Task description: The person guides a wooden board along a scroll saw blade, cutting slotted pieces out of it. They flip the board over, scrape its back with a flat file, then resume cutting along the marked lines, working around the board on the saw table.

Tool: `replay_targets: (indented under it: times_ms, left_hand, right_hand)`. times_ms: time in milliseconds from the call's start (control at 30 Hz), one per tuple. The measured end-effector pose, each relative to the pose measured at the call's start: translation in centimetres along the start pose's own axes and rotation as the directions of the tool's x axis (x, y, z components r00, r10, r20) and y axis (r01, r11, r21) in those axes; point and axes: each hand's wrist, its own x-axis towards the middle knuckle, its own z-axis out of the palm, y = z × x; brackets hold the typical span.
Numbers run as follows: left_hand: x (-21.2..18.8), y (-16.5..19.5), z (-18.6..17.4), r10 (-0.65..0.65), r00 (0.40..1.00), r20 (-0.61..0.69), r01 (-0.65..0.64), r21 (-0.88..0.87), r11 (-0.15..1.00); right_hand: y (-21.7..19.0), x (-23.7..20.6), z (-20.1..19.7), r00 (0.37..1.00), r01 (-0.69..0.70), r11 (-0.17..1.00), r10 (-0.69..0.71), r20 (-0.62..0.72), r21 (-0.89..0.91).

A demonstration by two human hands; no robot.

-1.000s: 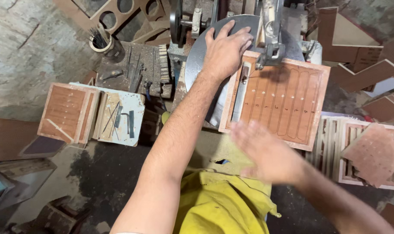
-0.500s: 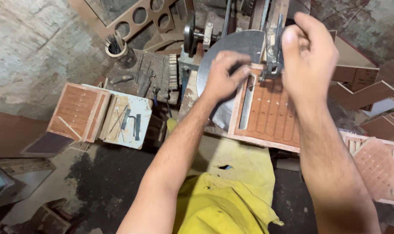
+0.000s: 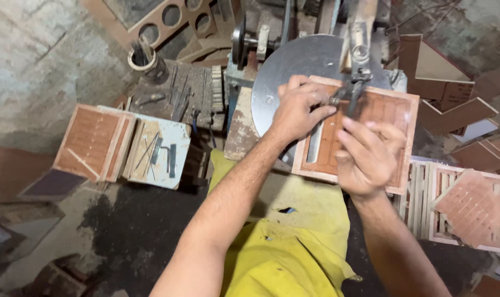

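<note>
A slotted wooden panel (image 3: 390,113) is laid on the round steel table (image 3: 294,63) of a saw machine, its near edge hanging past the disc toward the person. The left hand (image 3: 296,110) is pressed on the panel's left part, fingers curled around a small metal piece at the blade clamp (image 3: 351,91). The right hand (image 3: 371,157) is held over the panel's near half, fingers bent and pinched together (what they pinch cannot be told, the hand being blurred). The vertical saw arm (image 3: 360,38) stands directly above the panel and hides part of it.

To the left, two more panels (image 3: 90,140) are seen side by side, next to a pale board (image 3: 162,157) carrying small tools. Behind these, a dark bench (image 3: 184,91) strewn with bits is found, and a cup (image 3: 145,60) of tools at its corner. To the right, a slatted frame (image 3: 437,220) is stacked beneath one tilted slotted piece (image 3: 472,206). Cut boards (image 3: 448,104) are heaped at the far right. The floor (image 3: 35,60) is rough, dusty concrete. A yellow garment (image 3: 283,258) is seen below the arms.
</note>
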Motion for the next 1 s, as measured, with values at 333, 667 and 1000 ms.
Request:
replay_targets:
  times_ms: [333,667,1000]
  left_hand:
    - [-0.1,-0.2,0.0,0.014,0.999,-0.038,-0.012,0.068,0.998]
    - [-0.4,-0.7,0.2,0.038,0.999,-0.009,-0.037,0.051,0.998]
    - [-0.5,-0.6,0.0,0.003,1.0,0.01,-0.003,0.018,1.0]
  right_hand:
    - [5.9,4.9,4.9,0.594,-0.803,0.518,0.739,0.319,0.297]
    - [6.7,3.1,6.4,0.78,-0.625,0.754,0.601,0.171,0.201]
    - [2.8,2.9,-2.5,0.626,-0.711,0.166,0.593,0.507,0.684]
